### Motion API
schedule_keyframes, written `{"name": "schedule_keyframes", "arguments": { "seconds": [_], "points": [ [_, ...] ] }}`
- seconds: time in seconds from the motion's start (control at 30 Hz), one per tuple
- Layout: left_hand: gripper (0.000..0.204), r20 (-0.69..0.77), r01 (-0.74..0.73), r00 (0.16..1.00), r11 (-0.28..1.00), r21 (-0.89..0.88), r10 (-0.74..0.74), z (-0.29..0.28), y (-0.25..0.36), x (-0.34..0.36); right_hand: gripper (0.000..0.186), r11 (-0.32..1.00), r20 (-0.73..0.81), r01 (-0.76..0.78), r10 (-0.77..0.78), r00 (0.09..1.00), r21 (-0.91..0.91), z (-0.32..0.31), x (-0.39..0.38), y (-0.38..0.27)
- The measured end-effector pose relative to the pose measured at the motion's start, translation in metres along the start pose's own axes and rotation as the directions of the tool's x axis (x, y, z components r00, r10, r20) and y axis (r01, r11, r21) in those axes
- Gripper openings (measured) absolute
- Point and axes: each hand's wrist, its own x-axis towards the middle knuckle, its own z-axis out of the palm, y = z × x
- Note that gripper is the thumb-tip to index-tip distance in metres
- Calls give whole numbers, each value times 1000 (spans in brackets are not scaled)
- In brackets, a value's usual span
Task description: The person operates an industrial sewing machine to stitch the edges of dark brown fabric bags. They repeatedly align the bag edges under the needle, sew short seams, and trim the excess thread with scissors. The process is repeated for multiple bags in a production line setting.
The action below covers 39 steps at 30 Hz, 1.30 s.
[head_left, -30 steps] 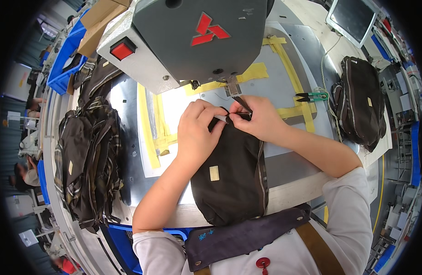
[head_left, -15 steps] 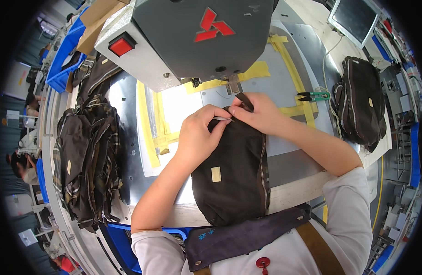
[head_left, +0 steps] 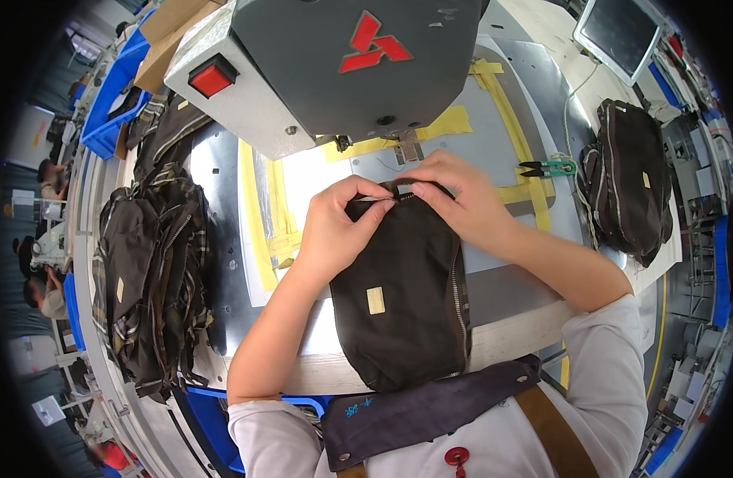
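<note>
1. Dark pouch (head_left: 406,271) lies before me on the counter (head_left: 514,334), lower end against my apron flap (head_left: 426,406), upper edge short of the machine's presser foot (head_left: 408,150)
2. My left fingers (head_left: 372,222) pinch that upper edge, left of its middle
3. My right fingers (head_left: 436,201) grasp a dark strip (head_left: 440,186) along the same edge, just beside; slight blur, pressure hard to tell
4. My judgement: pinch close to the fold, keep both grips level, edge taut without stretching
5. Side zipper (head_left: 458,295) best kept flat, body unwrinkled, fingertips clear of the foot
</note>
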Motion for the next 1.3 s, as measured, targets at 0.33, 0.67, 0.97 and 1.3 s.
{"name": "schedule_keyframes", "arguments": {
  "seconds": [0.33,0.67,0.97,1.3],
  "points": [
    [18,-21,-11,1000,998,-62,10,8,2,-3,9,993,189,27,-4,982,-119,-8,9,-2],
    [19,0,31,1000,997,-64,-32,6,4,-3,9,993,101,-108,113,988,-51,-4,6,-6],
    [18,22,-28,999,998,49,27,5,4,-3,11,998,272,17,-2,962,-53,-13,12,0],
    [9,90,-59,994,997,41,55,3,6,-6,23,949,393,-313,301,869,-33,-11,16,-3]
  ]
}}
